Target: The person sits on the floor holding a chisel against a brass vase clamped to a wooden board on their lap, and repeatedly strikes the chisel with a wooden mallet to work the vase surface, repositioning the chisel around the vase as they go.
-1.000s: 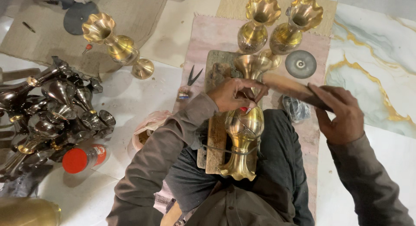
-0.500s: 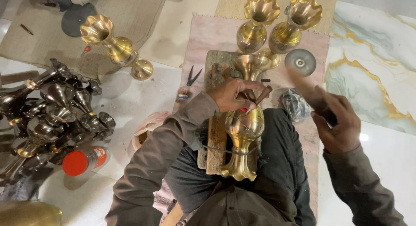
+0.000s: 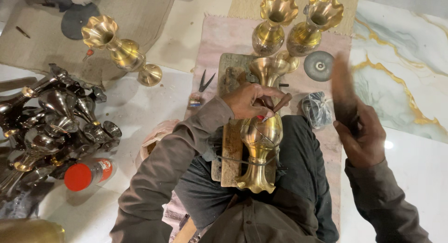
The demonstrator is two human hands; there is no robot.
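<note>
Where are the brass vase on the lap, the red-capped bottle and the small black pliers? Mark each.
brass vase on the lap (image 3: 261,138), head view, on its rounded belly.
red-capped bottle (image 3: 78,177), head view, on the cap.
small black pliers (image 3: 205,81), head view, on the handles.

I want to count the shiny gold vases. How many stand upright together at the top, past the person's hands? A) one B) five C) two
C: two brass vases with wavy rims stand side by side on the mat, one on the left and one on the right.
</note>
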